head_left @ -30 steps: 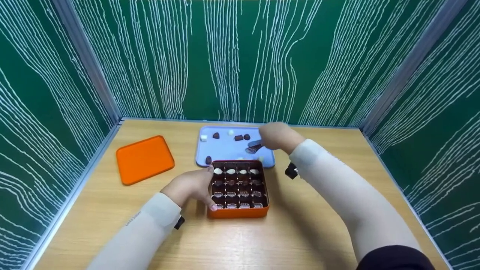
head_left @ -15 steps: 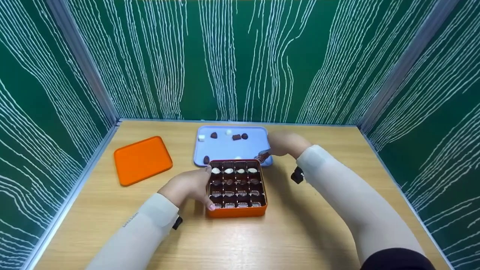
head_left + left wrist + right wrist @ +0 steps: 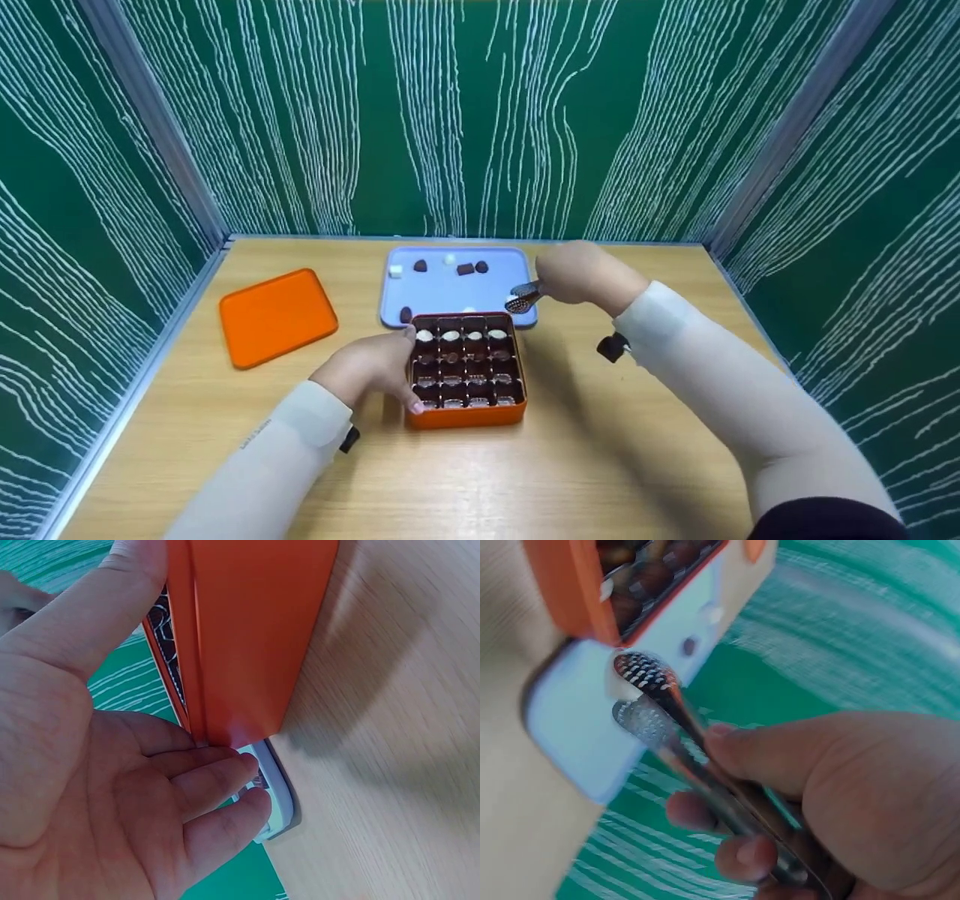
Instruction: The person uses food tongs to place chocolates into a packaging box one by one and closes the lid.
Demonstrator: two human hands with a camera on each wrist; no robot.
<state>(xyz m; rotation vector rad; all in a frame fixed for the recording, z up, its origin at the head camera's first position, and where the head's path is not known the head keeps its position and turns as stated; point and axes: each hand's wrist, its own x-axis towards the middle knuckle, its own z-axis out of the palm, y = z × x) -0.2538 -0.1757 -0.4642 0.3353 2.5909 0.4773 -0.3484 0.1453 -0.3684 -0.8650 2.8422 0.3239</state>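
My left hand [image 3: 375, 367] grips the left side of an orange box [image 3: 465, 417], thumb at the near corner and fingers at the far one. A dark divided insert [image 3: 463, 369] fills the box; white chocolates [image 3: 450, 336] occupy its farthest row, with dark ones in the row before it. Metal tongs [image 3: 529, 294] are held in my right hand [image 3: 585, 276], above the near right corner of a light-blue tray [image 3: 435, 291]. In the right wrist view, a white piece [image 3: 630, 692] sits between the perforated tong tips [image 3: 646, 675].
On the tray lie several loose chocolates, among them a dark rectangular one [image 3: 466, 269] and a white cube [image 3: 395, 271]. An orange lid [image 3: 277, 319] rests on the wooden table [image 3: 480, 487] at the left. Green walls [image 3: 420, 150] border the table's back and sides.
The tongs went down to the tray's near right corner, then rose with a white piece between their tips. My left hand stays on the box. The head view has shifted slightly.
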